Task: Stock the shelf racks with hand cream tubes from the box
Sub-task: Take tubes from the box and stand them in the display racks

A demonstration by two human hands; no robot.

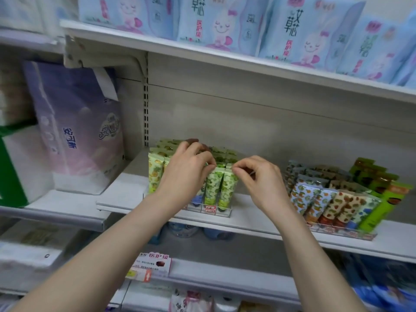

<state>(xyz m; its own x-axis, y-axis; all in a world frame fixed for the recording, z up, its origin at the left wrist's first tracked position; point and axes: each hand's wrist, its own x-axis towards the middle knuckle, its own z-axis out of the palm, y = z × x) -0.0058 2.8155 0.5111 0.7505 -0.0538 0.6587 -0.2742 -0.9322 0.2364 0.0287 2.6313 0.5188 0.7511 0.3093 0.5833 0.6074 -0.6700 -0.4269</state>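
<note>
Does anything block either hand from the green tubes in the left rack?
Nothing visible does. The left hand and right hand both pinch the top edges of the front green tubes standing in the clear rack.

Both bare: left hand (pixel 189 170), right hand (pixel 261 179). Forearms bare along their whole visible length, wrists down to the view's lower edge.

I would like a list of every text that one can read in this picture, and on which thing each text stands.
"艾草芯": blue packs
"医护级", in pink: the same blue packs
"安可新": purple tissue pack
"医护级": shelf tag
The print on the hand cream tubes, the red rack label and the small numbers on the blue packs is too blurred to read.
</note>
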